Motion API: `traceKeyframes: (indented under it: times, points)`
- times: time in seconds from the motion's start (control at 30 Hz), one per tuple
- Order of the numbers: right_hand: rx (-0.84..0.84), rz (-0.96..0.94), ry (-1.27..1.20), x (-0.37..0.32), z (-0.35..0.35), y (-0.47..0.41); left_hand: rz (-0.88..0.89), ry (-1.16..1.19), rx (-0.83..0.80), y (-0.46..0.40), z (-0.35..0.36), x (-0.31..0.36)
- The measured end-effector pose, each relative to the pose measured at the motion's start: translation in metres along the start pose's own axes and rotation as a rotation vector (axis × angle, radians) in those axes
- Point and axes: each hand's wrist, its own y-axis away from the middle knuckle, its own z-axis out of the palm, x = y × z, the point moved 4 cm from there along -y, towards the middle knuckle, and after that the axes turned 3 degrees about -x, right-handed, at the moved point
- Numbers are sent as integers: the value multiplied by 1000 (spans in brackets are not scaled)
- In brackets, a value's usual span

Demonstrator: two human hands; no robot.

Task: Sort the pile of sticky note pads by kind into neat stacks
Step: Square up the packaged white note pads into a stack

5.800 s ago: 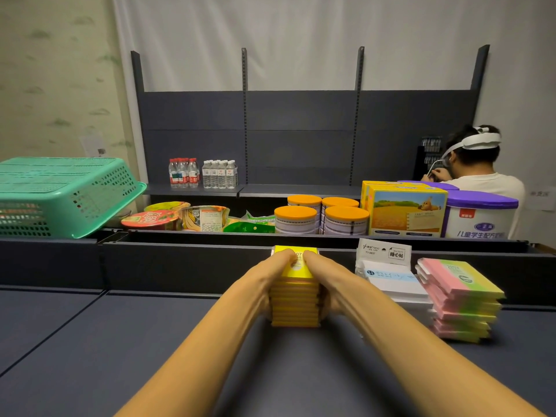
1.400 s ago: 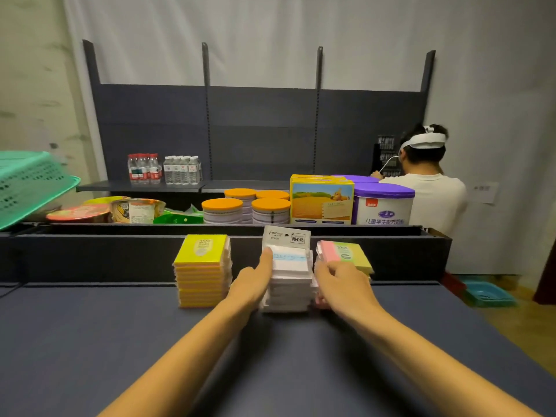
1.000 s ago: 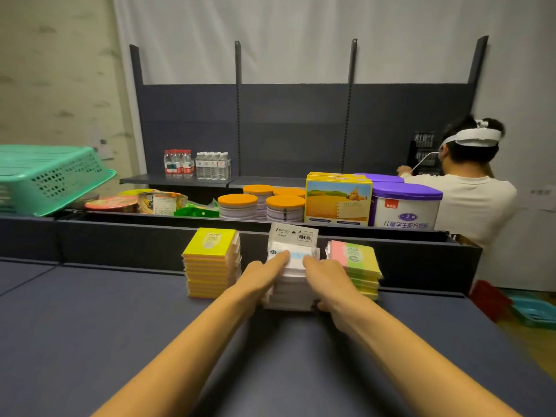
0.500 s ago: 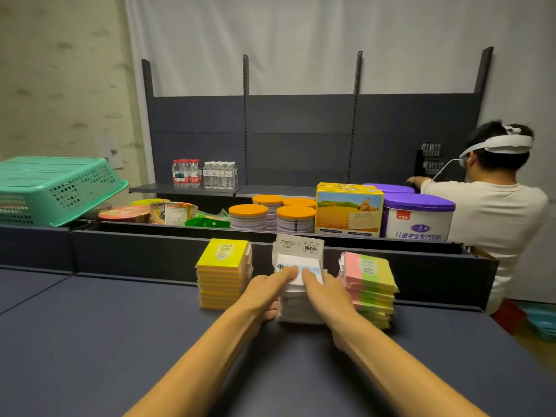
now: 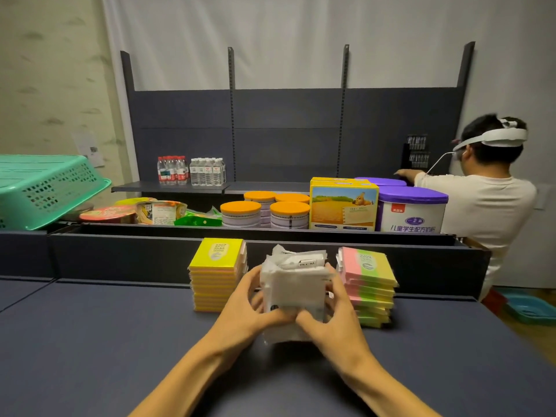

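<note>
- A dark blue table fills the lower view; its right edge drops off just past the stacks, and broad bare surface lies to the left and toward the viewer.
- A low dark wall runs along the table's far edge, directly behind three stacks of sticky note pads.
- The yellow stack stands on the left, squared and upright.
- The pink and green stack stands on the right, its pads slightly stepped.
- Between them, the white stack is tilted toward the viewer and blurred.
- The left hand grips the white stack's left side, fingers curled round it.
- The right hand grips its right side, thumb at the near lower face.
- Beyond the wall sit orange-lidded tins, a yellow box, a purple-lidded tub and an upturned green basket.
- Another person in a headset stands far right, facing away.
</note>
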Motion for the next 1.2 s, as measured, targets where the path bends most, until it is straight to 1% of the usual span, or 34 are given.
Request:
traceKeyframes:
  times: [0.1, 0.3, 0.37, 0.47, 0.63, 0.77, 0.9, 1.03, 1.13, 1.2]
  points:
    - [-116, -38, -18, 1, -3, 2, 31, -133, -182, 7, 7, 12]
    - [-219, -49, -52, 3, -1, 0, 5, -249, -250, 11, 6, 16]
    - [-220, -33, -55, 7, -1, -2, -10, -282, -301, 12, 7, 16]
    - [-158, -36, -35, 13, -2, -4, -20, -320, -356, 12, 10, 16]
    - [-149, -79, -21, 8, -3, 1, 22, -348, -330, 13, 18, 16]
    - [-181, -166, 71, -16, -1, 3, 81, -382, -249, 12, 19, 18]
    - [-202, -188, 101, -26, 0, 0, 59, -365, -212, 11, 18, 16]
    - [-243, -120, 26, -16, -2, 0, -6, -312, -223, 10, 18, 8]
    - [-277, -92, 19, -11, 1, -1, -1, -335, -240, 10, 21, 8]
    - [-253, -93, 35, -8, 2, -3, 15, -348, -242, 9, 21, 6]
